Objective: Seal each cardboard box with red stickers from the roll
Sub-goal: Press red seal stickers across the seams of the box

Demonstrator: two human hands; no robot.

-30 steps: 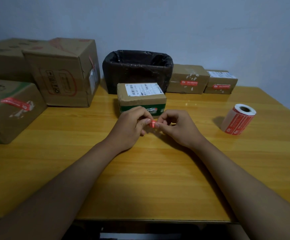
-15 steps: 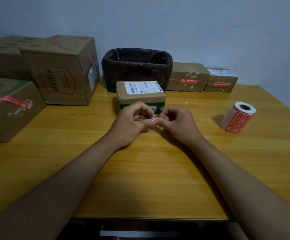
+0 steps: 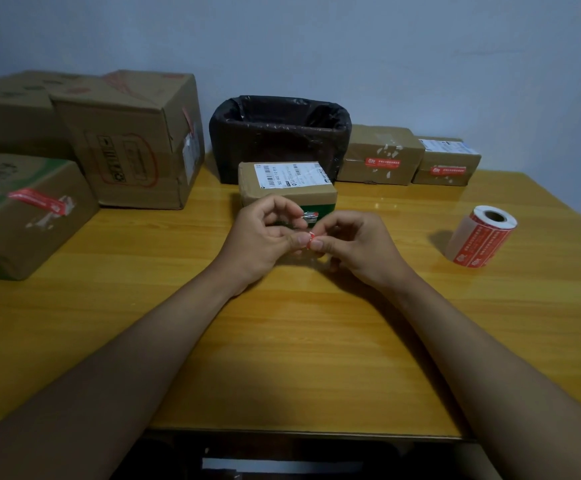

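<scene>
I see a small red sticker pinched between my two hands, just above the wooden table and in front of the small cardboard box. My left hand has thumb and forefinger curled onto its left edge, and my right hand pinches the other edge with curled fingers. The piece is mostly hidden by my fingertips, so I cannot tell whether its backing is on or off. The small box stands just behind my hands, a white shipping label on its top and a green band along its front, with a bit of red showing on that front face. Behind it sits a black-lined bin against the wall. To the bin's right, two low boxes stand side by side, each with a red sticker on its front. The sticker roll lies tilted on the table well to the right of my hands. On the left are a large box, another behind it, and a nearer box with a red strip on its top.
</scene>
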